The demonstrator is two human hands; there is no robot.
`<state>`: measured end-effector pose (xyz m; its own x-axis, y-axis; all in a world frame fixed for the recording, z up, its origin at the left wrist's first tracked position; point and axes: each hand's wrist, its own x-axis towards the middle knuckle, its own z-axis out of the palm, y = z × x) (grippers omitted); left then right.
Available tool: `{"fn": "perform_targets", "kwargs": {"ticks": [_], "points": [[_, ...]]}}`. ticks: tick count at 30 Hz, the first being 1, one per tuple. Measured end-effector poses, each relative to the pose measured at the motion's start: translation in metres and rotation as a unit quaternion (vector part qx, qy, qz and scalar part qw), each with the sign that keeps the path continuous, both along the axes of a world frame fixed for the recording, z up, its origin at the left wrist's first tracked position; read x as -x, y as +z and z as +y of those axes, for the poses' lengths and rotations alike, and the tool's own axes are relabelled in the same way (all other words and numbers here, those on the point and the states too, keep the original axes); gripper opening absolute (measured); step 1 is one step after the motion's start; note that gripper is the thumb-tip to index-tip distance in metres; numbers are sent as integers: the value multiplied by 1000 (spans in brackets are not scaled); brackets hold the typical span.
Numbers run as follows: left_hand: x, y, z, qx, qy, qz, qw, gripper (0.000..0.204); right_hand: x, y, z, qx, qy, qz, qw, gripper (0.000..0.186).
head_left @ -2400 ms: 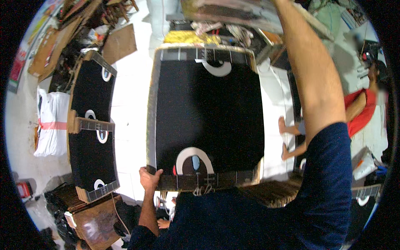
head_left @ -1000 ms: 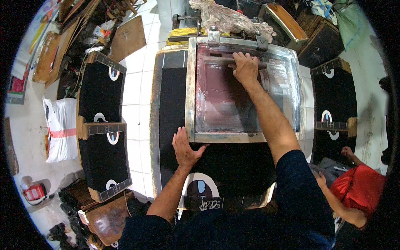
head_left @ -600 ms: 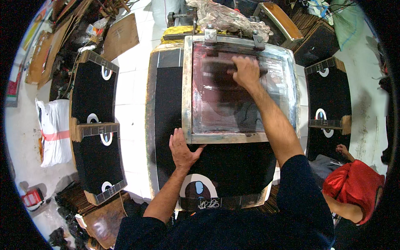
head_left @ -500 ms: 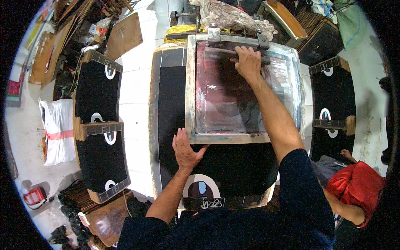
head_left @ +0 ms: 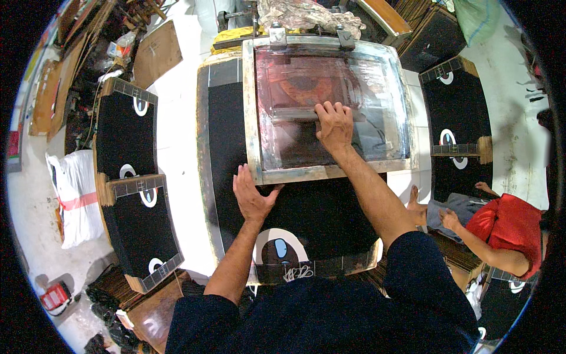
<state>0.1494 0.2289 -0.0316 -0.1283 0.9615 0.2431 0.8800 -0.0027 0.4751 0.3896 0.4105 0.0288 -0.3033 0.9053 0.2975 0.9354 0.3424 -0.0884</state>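
Note:
A screen-printing frame (head_left: pixel 250 118) lies over a black fabric panel (head_left: pixel 330 218) on the table in front of me. My right hand (head_left: pixel 335 127) is closed around a squeegee (head_left: pixel 295 114), which rests crosswise on the mesh. Beyond the squeegee, a reddish-orange ring shape (head_left: pixel 306 85) shows through the mesh. My left hand (head_left: pixel 252 194) lies at the frame's near left corner, fingers stretched and thumb along the near edge. A white, brown and blue eye print (head_left: pixel 280 248) is on the fabric close to me.
Two hinge clamps (head_left: pixel 346 39) hold the frame's far edge, near a crumpled rag (head_left: pixel 312 20). More black panels with eye prints stand left (head_left: pixel 127 135) and right (head_left: pixel 457 112). At the right sits a person in red (head_left: pixel 507 230). A white sack (head_left: pixel 73 200) lies far left.
My right hand has drawn the squeegee toward me across the mesh, and the orange ring shape now shows behind it. My left hand stays at the corner. The view has shifted slightly.

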Motion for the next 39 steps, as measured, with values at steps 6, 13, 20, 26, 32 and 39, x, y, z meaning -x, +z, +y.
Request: {"fn": "perform_targets", "kwargs": {"ticks": [6, 13, 20, 26, 32, 39], "points": [[-3, -7, 17, 5, 6, -111, 994, 127, -3, 8, 9, 11, 17, -6, 1000, 39], [0, -16, 13, -120, -54, -168, 977, 115, -7, 9, 26, -33, 11, 9, 999, 33], [-3, -14, 13, -159, -58, -197, 966, 109, -16, 28, 80, 63, 52, 31, 996, 45], [-3, -10, 14, -125, -46, -195, 972, 110, -23, 22, 61, 110, 85, 35, 990, 44], [-5, -10, 12, -103, -29, -206, 973, 109, -14, 12, 165, 90, 65, -2, 994, 55], [-7, -8, 11, -88, -14, -207, 974, 107, -8, 5, 174, 36, 24, 0, 999, 48]]}}
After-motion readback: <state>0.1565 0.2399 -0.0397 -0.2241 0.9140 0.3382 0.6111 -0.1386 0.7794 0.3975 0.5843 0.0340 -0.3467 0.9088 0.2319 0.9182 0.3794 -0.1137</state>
